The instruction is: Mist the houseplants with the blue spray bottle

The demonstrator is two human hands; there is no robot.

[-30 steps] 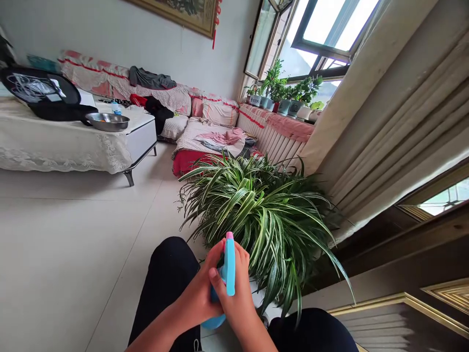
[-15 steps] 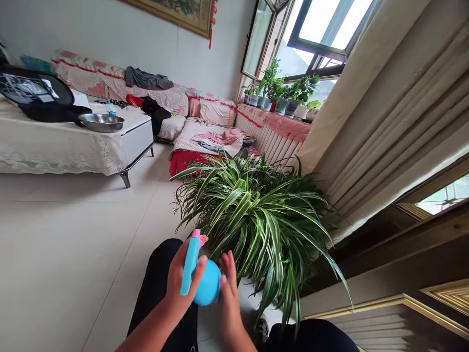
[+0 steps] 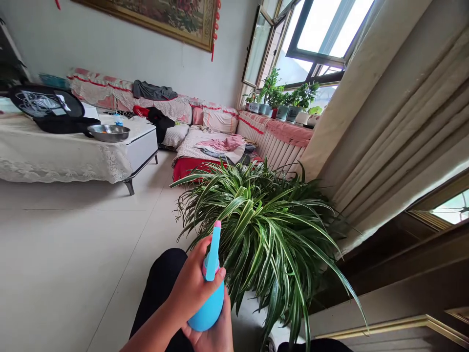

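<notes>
A blue spray bottle (image 3: 207, 313) with a pink nozzle tip is held between my two hands, its head pointing away from me toward the plant. My left hand (image 3: 196, 278) wraps round the neck just below the spray head, thumb across the front. Beneath, my right hand (image 3: 220, 330) cups the bottle's lower right side and base, with its fingers partly hidden behind the bottle. Right ahead, a big spider plant (image 3: 252, 225) spreads long green-and-white striped leaves; its pot is hidden. The nozzle overlaps the plant's near leaves in view.
A table with a lace cloth (image 3: 73, 161) stands at left, bearing a metal bowl (image 3: 109, 133) and an open black case (image 3: 54, 110). Beyond are a sofa (image 3: 216, 120) and potted plants (image 3: 282, 102) on the sill. A curtain (image 3: 366, 122) hangs at right.
My right hand has moved from beside the bottle to under it and now supports it. The bottle has tilted and shifted right, with its head swung toward the plant. The view has tipped slightly upward.
</notes>
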